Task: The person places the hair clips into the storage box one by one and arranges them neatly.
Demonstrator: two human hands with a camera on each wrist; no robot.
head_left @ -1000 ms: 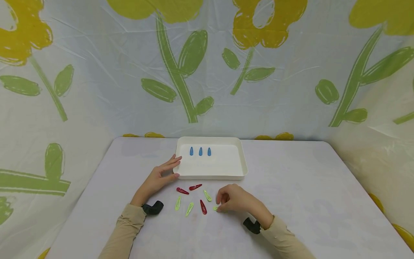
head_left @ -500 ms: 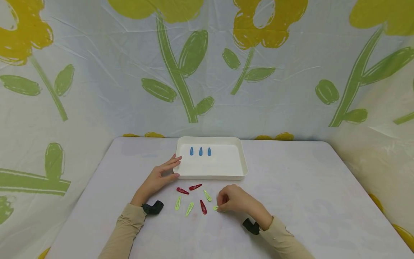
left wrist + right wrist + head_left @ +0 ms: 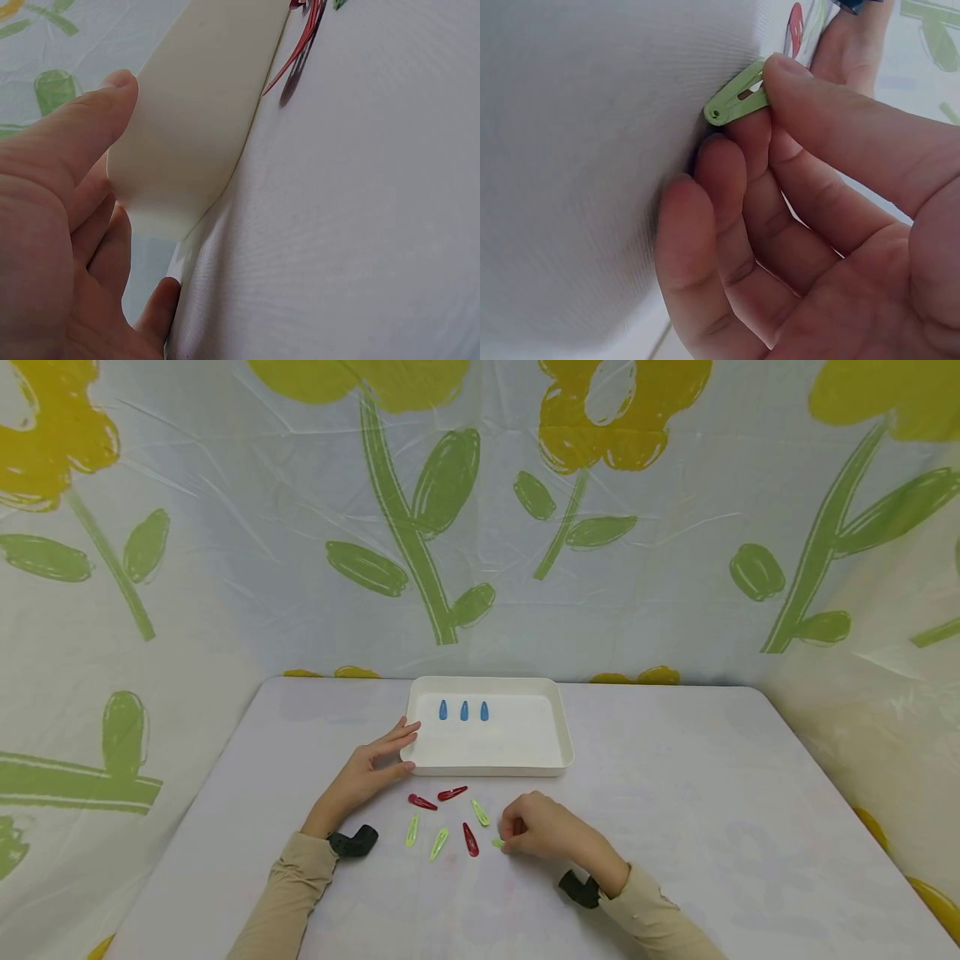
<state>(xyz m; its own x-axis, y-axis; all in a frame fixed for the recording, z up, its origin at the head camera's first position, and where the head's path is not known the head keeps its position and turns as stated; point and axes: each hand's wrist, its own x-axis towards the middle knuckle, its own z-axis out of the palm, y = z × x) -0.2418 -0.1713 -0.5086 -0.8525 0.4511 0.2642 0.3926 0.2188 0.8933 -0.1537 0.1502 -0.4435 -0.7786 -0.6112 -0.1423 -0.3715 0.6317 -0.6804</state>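
Clip (image 3: 724, 105), smooth green teardrop thing, is pinched in right hand (image 3: 545, 828) at frame's lower centre, left hand (image 3: 371, 770) loosely spread against rounded white tray (image 3: 510, 745).

Soft, even light washes a pale table (image 3: 675, 810) and a floral backdrop (image 3: 495, 527), whose creases catch thin glints, while a faint shadow lies beneath the right hand (image 3: 547, 828). Both wrist views run dimmer and greyer: fine ripple lines band the table, and in the left one a red clip (image 3: 304, 41) throws a dark shadow.
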